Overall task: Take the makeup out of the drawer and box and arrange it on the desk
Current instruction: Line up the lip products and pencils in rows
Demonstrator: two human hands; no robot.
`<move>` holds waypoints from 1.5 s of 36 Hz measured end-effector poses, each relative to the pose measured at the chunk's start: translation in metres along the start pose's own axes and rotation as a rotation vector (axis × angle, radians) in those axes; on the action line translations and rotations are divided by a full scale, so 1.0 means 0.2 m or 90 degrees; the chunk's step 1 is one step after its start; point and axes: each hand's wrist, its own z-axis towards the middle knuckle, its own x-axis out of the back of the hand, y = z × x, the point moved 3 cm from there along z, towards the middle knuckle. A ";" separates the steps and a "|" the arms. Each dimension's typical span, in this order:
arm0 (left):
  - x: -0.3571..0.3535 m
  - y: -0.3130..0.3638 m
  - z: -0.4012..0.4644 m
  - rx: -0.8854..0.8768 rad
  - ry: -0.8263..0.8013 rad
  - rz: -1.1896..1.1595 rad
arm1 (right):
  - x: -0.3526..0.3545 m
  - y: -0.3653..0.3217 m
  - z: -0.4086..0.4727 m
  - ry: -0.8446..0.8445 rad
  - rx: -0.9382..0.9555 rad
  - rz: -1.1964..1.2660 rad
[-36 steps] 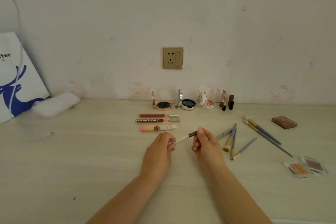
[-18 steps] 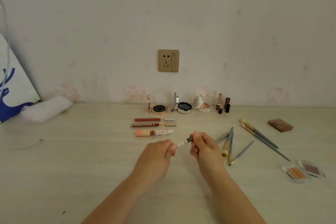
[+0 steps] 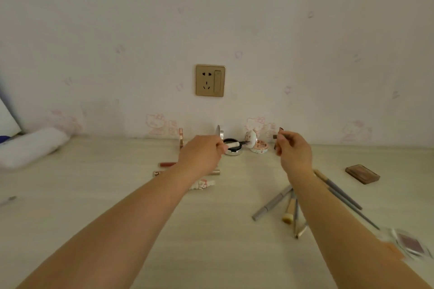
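My left hand (image 3: 202, 152) is raised over the desk and grips a thin white liner pen (image 3: 236, 144) whose dark tip points right. My right hand (image 3: 293, 150) is held apart from it and pinches the pen's brown cap (image 3: 277, 136). Behind my hands, along the wall, stand an open round compact (image 3: 232, 146), a small floral compact (image 3: 257, 144) and a rose-gold mirror case (image 3: 180, 137). Lip gloss tubes (image 3: 164, 164) lie partly hidden under my left forearm. Several grey brushes (image 3: 288, 204) lie beside my right forearm.
A brown palette (image 3: 362, 173) lies at the right. Two clear eyeshadow cases (image 3: 406, 245) sit near the right front, blurred. A white rolled cloth (image 3: 30, 145) and a bag corner are at the far left. A gold wall socket (image 3: 210, 80) is above the desk (image 3: 94, 190).
My hands rose and pulled apart: the cap came off the pen. The left now holds the pen body, the right the cap. The camera moved closer to the wall.
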 end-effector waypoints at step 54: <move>-0.46 -0.10 0.41 -0.122 0.073 0.173 | -0.33 0.29 0.25 -0.216 0.039 -0.681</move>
